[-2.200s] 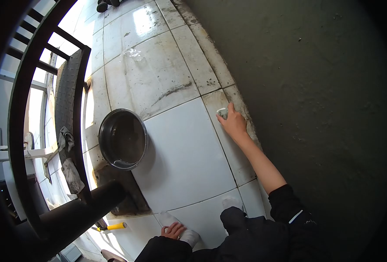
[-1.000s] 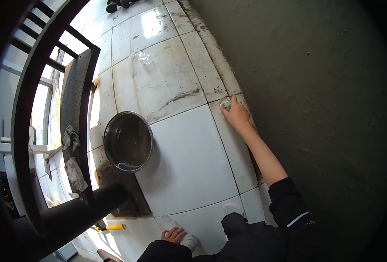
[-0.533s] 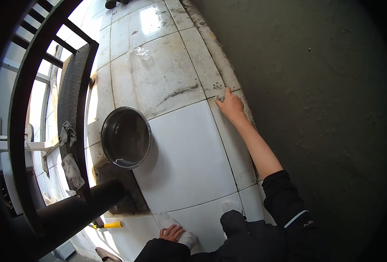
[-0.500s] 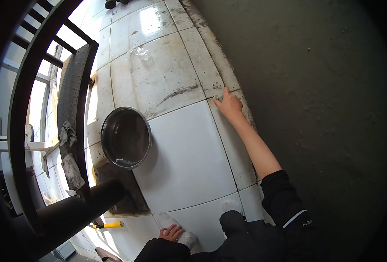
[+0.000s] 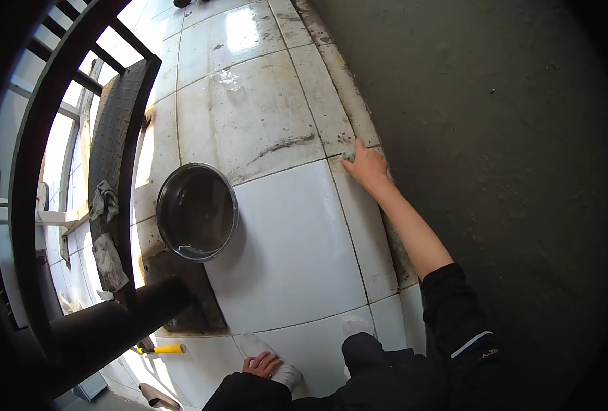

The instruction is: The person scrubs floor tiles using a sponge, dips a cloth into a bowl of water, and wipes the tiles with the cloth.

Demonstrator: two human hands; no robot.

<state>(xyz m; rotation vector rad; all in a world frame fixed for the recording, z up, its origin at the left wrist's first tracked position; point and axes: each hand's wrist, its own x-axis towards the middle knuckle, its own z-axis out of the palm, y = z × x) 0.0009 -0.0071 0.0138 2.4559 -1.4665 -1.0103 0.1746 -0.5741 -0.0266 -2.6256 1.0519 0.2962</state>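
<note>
My right hand [image 5: 368, 168] reaches forward to the narrow border tile [image 5: 359, 219] near the platform's edge. Its fingers press a small grey wad [image 5: 348, 157], which looks like steel wool, onto the tile by a grout line. Dark specks lie just beyond the fingertips. Low in the view, my left hand [image 5: 262, 365] rests with fingers laid over a foot in a white sock [image 5: 287, 376]. A round metal basin [image 5: 198, 212] with murky water stands on the tiles, left of centre. Under the right arm is a clean white tile [image 5: 290, 240].
At left rises a black metal stair or railing [image 5: 115, 130] with grey rags [image 5: 104, 201] on it. A black pipe [image 5: 126, 312] meets a dark base plate. A yellow-handled tool [image 5: 170, 349] lies below. Dirty tiles [image 5: 256, 116] stretch ahead; a dark grey floor [image 5: 496, 171] drops away right.
My right hand has slid slightly right, towards the platform's edge, still pressing the wad. The head view has shifted a little. My left hand stays on the foot.
</note>
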